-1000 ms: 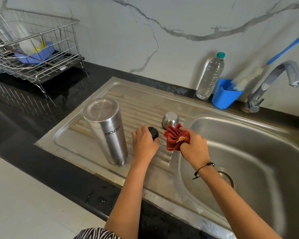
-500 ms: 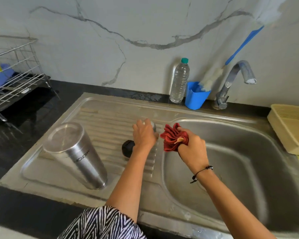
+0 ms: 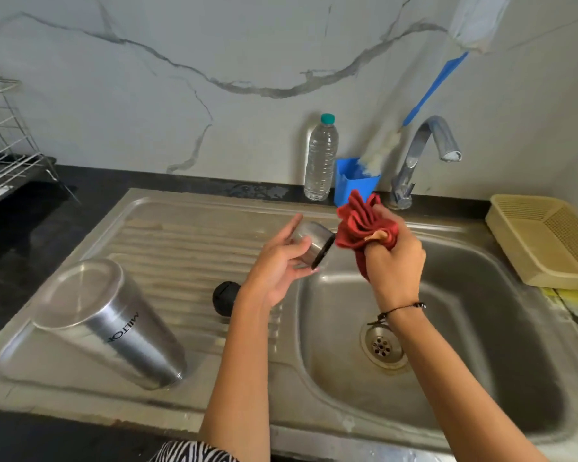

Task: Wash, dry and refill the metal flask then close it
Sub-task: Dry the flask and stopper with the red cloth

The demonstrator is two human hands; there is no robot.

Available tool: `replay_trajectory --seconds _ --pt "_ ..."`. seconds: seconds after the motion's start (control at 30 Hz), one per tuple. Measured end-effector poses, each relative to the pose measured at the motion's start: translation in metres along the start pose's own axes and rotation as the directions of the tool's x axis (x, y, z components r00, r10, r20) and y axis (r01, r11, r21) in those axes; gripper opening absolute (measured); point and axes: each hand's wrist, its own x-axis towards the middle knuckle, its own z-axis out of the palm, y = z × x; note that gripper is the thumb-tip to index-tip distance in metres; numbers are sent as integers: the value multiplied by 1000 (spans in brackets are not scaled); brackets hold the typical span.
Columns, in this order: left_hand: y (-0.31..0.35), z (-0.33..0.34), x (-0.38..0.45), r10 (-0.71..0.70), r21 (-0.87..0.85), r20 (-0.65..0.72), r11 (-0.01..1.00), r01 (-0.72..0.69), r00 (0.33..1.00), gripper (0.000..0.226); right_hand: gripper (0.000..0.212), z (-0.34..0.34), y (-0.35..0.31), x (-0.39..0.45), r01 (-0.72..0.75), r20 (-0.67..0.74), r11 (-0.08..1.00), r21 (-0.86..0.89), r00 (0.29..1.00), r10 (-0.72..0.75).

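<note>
The left hand (image 3: 281,261) loosely held the steel cap (image 3: 312,243); at its three o'clock, the right hand (image 3: 392,258) clenched the red cloth (image 3: 357,225). Loosely held and probably wet, the cap risked slipping into the sink basin (image 3: 481,328).

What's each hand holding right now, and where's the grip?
Left hand holds the steel cap by its side wall, thumb on top, open end toward the cloth. Right hand grips the bunched red cloth around its middle.
</note>
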Motion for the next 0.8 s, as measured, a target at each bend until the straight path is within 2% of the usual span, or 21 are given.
replay_trajectory --seconds 0.1,0.17,0.2,0.23,0.37,0.43,0.5,0.63,0.73,0.8 --pt "1 16 -1 50 -28 1 998 -50 999 53 58 -4 -14 0 211 48 977 -20 977 -210" --pt "-2 26 0 108 -83 18 991 -106 994 37 57 -2 -15 -9 389 155 915 -109 916 -371" --pt "-5 29 0 126 -131 -11 983 -126 992 26 59 3 -11 -15 460 208 875 -149 880 -427" --pt "-8 33 -1 115 -194 -60 973 -125 991 25 59 8 -8 -21 505 250 844 -180 853 -457" --pt "-28 37 -7 34 -475 -162 873 -109 986 57 57 21 8 -44 611 322 747 -262 785 -530" --pt "-32 36 -9 41 -505 -186 853 -132 982 64 55 22 10 -50 655 327 697 -292 753 -570" --pt "-35 34 -7 47 -514 -191 846 -141 980 65 56 21 9 -50 657 323 697 -287 751 -576" --pt "-31 34 -5 40 -495 -209 857 -140 977 40 61 19 5 -43 590 316 776 -224 797 -515" --pt "-30 31 -4 93 -404 -250 895 -191 964 36 62 11 -7 -39 414 319 902 -118 876 -361" --pt "-27 32 -6 108 -340 -296 917 -210 949 36 63 7 -13 -37 331 326 940 -82 900 -288"
